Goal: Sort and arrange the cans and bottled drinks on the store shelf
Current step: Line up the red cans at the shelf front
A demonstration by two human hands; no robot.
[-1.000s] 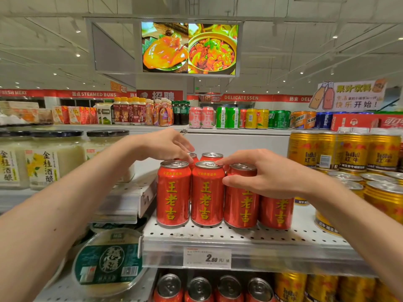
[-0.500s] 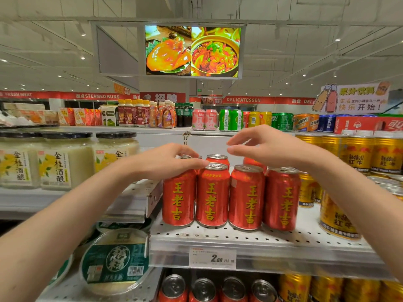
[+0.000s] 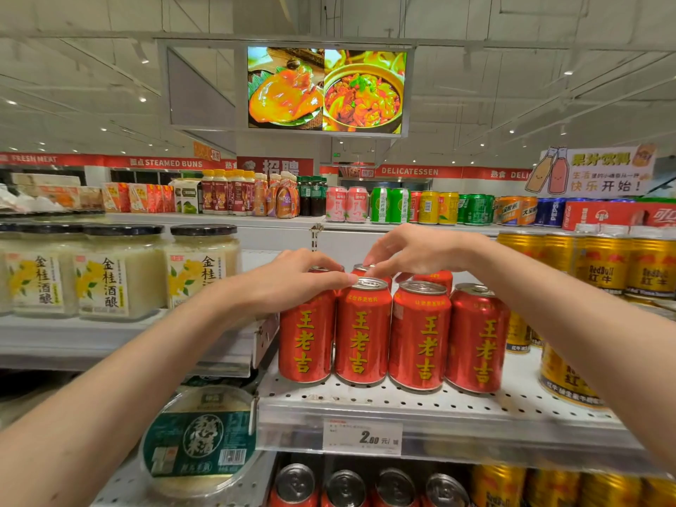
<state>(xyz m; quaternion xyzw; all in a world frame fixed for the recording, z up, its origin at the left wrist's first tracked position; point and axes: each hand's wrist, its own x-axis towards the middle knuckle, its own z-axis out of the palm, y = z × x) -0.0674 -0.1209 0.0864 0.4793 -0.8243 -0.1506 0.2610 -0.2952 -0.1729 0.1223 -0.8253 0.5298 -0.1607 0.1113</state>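
Four red herbal-tea cans with yellow characters stand in a front row on the perforated white shelf [image 3: 512, 404]. More of the same cans stand behind them. My left hand [image 3: 292, 281] curls over the top of the leftmost front can [image 3: 305, 345], and its fingertips reach the rim of the second can [image 3: 362, 338]. My right hand [image 3: 413, 250] reaches down from above. Its fingertips pinch the top of a back-row red can [image 3: 363, 268]. The third can [image 3: 419, 342] and fourth can [image 3: 475, 345] stand untouched.
Gold Red Bull cans [image 3: 607, 265] fill the shelf to the right. Jars of white rice wine [image 3: 117, 272] stand on a shelf to the left, with a round tub [image 3: 199, 440] below them. Several red and gold cans sit on the lower shelf. Mixed drinks line the top shelf [image 3: 365, 204].
My right hand has left the right-hand front cans and moved up, then left and down, onto a back-row can. My left hand has stayed on the leftmost can.
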